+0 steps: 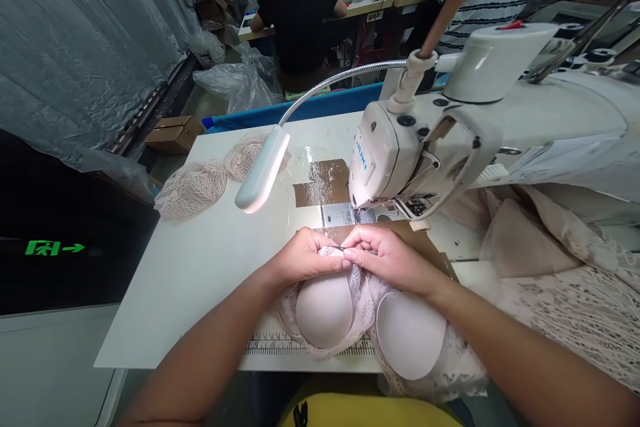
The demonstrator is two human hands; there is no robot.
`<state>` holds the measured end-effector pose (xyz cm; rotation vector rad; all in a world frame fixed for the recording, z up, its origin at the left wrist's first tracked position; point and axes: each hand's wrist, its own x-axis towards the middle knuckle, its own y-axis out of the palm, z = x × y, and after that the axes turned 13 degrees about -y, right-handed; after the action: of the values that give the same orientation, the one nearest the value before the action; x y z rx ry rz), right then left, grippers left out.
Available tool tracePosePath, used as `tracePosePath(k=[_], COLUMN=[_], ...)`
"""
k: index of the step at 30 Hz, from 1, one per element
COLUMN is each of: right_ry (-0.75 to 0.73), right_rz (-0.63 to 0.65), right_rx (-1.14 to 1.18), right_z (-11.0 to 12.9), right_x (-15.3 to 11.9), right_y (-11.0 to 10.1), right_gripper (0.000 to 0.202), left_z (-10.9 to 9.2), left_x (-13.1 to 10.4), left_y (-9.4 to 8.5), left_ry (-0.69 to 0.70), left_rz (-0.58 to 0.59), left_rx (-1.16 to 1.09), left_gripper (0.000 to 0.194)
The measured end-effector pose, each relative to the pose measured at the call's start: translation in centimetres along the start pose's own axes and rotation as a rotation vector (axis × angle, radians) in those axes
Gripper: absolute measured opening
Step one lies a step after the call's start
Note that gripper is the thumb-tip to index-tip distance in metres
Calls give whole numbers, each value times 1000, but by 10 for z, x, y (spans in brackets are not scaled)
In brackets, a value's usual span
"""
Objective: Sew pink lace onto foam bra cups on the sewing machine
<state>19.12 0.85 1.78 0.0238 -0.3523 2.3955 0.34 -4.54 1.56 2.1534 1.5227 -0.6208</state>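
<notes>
Lace bra (324, 312) lies at front edge of table (200, 280), partly covering ruler (267, 344). Left hand (306, 255) and right hand (384, 255) pinch its top (dark sliver (337, 247) between, unidentifiable). Beyond: sewing machine (387, 147); lamp (263, 170) partly hiding lace cups (193, 190); seated person (301, 23).

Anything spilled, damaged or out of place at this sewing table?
No spill or damage stands out. Slightly untidy: crumpled clear plastic is heaped behind the table, and the lace garment overhangs the table's near edge, though that may be normal here.
</notes>
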Motion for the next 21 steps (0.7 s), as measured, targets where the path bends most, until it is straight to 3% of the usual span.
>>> tracePosePath(k=[6, 10, 14, 18, 21], right_ry=[81, 50, 8, -4, 2], right_rz=[-8, 37, 126, 53, 8], right_rx=[63, -139, -249, -321, -398], right_z=[-8, -6, 0, 1, -1], right_x=[-6, -5, -1, -1, -2], right_y=[-13, -12, -2, 0, -3], right_gripper=[29, 30, 20, 20, 32], left_z=[0, 1, -1, -4, -5], left_x=[0, 4, 2, -9, -17], left_y=[-9, -19, -23, -31, -36], left_ry=[39, 81, 60, 81, 55], left_rz=[68, -2, 26, -116, -110], left_rx=[-25, -76, -131, 163, 441], left_gripper=[39, 44, 52, 48, 36])
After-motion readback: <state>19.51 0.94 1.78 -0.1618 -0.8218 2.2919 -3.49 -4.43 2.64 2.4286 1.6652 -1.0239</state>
